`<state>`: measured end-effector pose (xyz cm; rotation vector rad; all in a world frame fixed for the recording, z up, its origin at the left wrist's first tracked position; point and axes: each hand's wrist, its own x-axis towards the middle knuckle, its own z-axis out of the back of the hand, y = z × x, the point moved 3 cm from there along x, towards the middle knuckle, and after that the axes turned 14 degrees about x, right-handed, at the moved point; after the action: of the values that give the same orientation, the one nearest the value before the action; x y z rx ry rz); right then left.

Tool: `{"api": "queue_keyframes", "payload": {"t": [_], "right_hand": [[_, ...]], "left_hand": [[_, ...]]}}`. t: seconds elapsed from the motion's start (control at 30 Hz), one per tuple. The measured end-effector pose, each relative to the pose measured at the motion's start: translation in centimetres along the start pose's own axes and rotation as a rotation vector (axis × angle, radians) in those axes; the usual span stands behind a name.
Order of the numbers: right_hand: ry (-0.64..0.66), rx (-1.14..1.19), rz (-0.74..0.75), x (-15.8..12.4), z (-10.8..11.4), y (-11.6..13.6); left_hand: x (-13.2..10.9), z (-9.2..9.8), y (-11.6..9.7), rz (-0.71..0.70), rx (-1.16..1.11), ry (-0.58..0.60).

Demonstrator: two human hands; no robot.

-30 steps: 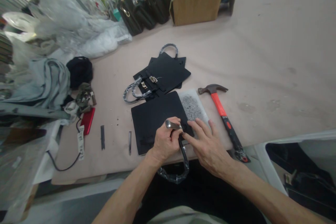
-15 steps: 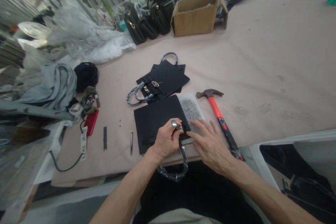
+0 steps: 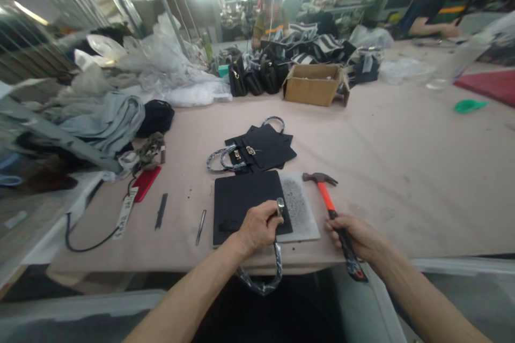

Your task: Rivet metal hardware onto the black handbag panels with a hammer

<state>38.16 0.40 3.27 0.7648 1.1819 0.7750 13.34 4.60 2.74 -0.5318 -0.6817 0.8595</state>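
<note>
My left hand is closed around a short silver metal punch, held upright over the right edge of a flat black bag panel. The punch's lower end is hidden by my fingers. A plastic-wrapped handle runs from the panel over the table edge. Under the panel's right side lies a pale, pitted board. To the right, my right hand has its fingers wrapped round the black grip of a claw hammer. The hammer's head points away from me, at table level.
Beyond the panel lies a stack of black bag pieces with wrapped handles. A thin metal rod, a dark strip and a red flat object are on the left. A cardboard box stands further back; co-workers are behind.
My right hand has left the panel and moved right onto the hammer's handle. My left hand still holds the punch, now more upright. The camera has tilted up.
</note>
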Motion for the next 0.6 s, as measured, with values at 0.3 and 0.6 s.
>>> {"api": "queue_keyframes", "payload": {"t": [0.3,0.6], "right_hand": [[-0.198,-0.172,0.537,-10.3,1.4,8.3],[-0.192,-0.686,0.877,-15.1,0.7,10.3]], "left_hand": [[0.0,-0.2,0.3,-0.004,0.025,-0.009],[0.0,-0.3,0.5,-0.026,0.02,-0.003]]}}
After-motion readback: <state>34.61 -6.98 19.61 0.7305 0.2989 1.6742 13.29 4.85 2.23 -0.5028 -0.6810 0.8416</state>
